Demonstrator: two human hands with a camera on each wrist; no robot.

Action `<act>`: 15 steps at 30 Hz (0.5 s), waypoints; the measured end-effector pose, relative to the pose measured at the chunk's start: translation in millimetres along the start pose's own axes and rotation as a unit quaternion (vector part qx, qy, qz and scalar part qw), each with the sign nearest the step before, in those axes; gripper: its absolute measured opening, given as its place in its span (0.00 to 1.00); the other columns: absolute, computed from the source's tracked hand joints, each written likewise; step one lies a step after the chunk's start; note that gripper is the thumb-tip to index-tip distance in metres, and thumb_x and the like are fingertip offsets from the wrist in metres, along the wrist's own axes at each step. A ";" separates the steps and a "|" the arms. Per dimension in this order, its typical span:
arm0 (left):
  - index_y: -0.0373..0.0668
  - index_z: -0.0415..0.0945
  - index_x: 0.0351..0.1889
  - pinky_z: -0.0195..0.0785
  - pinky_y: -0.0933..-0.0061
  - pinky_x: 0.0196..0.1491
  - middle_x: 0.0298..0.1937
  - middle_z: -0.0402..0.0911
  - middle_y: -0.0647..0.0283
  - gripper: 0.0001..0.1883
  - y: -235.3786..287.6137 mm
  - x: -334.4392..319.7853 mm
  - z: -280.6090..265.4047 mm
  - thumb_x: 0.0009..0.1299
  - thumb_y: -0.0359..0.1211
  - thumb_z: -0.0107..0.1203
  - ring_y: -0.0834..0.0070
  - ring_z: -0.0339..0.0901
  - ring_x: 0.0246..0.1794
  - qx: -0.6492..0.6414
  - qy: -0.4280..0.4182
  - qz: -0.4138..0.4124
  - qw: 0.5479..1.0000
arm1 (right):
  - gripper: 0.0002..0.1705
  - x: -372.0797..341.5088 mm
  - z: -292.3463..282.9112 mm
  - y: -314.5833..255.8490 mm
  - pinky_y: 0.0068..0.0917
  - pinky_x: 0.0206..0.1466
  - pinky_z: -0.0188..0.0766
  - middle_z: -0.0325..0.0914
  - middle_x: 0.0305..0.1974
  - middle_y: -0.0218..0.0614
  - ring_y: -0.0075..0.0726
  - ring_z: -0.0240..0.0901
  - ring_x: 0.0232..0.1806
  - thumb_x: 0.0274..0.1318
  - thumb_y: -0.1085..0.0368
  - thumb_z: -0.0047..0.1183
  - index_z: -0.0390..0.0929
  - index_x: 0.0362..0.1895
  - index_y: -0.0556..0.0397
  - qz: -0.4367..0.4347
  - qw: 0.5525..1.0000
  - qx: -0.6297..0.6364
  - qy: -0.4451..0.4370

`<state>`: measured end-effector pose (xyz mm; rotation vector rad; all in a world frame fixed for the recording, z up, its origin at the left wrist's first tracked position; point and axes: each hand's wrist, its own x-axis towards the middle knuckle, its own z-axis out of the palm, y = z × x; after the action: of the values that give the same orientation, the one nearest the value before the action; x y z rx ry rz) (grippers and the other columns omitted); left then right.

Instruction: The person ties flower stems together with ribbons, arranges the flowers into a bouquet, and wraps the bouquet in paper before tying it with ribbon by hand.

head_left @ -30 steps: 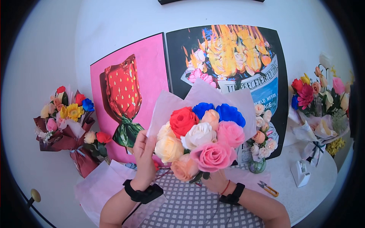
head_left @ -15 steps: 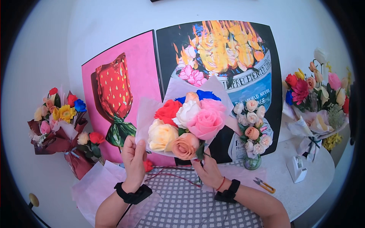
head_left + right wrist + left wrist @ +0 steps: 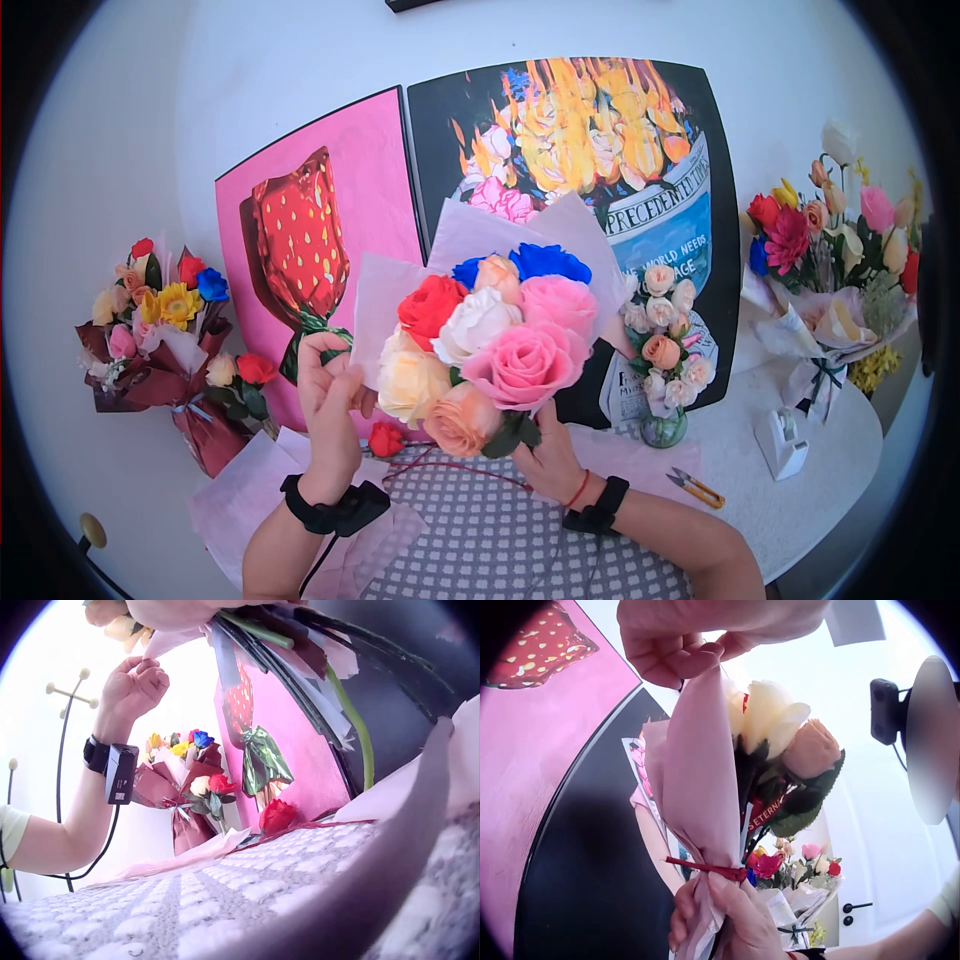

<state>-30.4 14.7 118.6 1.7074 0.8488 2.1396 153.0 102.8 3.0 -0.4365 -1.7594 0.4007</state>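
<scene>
A bouquet of artificial roses (image 3: 527, 366) in red, blue, white, pink, cream and peach is held up over the table. Pale pink wrapping paper (image 3: 699, 765) rises round its back and side, gathered at a red tie (image 3: 709, 868). Just below that tie my right hand (image 3: 739, 919) grips the wrapped stems. My left hand (image 3: 332, 410) pinches the paper's upper edge at the bouquet's left side, fingers curled and thumb against it. Bare dark and green stems (image 3: 279, 694) hang beneath the bouquet in the right wrist view.
A loose red rose (image 3: 385, 438) and red cord (image 3: 448, 464) lie on the checked cloth (image 3: 470, 540). Pink paper sheets (image 3: 235, 500) spread at left. Orange-handled snips (image 3: 697, 488), a tape dispenser (image 3: 783, 443) and a small vase (image 3: 664, 430) stand right. Wrapped bouquets flank two paintings.
The bouquet has shifted left and tipped toward the camera. My left hand has moved slightly left along with the paper's edge; my right hand keeps its hold on the stems.
</scene>
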 end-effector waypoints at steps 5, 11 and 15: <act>0.42 0.61 0.41 0.50 0.89 0.22 0.21 0.64 0.73 0.08 8.1 25.0 -19.8 0.68 0.35 0.41 0.89 0.60 0.20 -0.003 -0.016 0.027 0.999 | 0.23 -8.3 -0.9 17.8 0.38 0.36 0.67 0.72 0.35 0.50 0.58 0.70 0.34 0.46 0.61 0.52 0.63 0.45 0.59 -0.071 0.996 -0.027 -0.054; 0.38 0.69 0.39 0.60 0.83 0.36 0.26 0.68 0.69 0.18 46.8 56.3 -60.0 0.69 0.44 0.40 0.83 0.66 0.28 0.073 -0.137 0.030 0.987 | 0.22 1.1 -9.3 -8.7 0.32 0.35 0.69 0.72 0.37 0.44 0.46 0.71 0.32 0.44 0.58 0.54 0.68 0.44 0.55 -0.102 0.984 0.034 -0.144; 0.36 0.70 0.46 0.61 0.79 0.42 0.33 0.72 0.67 0.22 78.3 55.6 -61.9 0.66 0.46 0.45 0.81 0.69 0.35 0.106 -0.196 0.023 0.975 | 0.19 -6.0 4.8 26.0 0.28 0.29 0.67 0.70 0.28 0.39 0.40 0.69 0.25 0.41 0.58 0.54 0.70 0.37 0.55 -0.092 0.967 0.095 -0.219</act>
<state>-93.0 -33.5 201.2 2.1766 0.9494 1.6936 151.6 122.3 -15.8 -0.0428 -2.1427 0.5588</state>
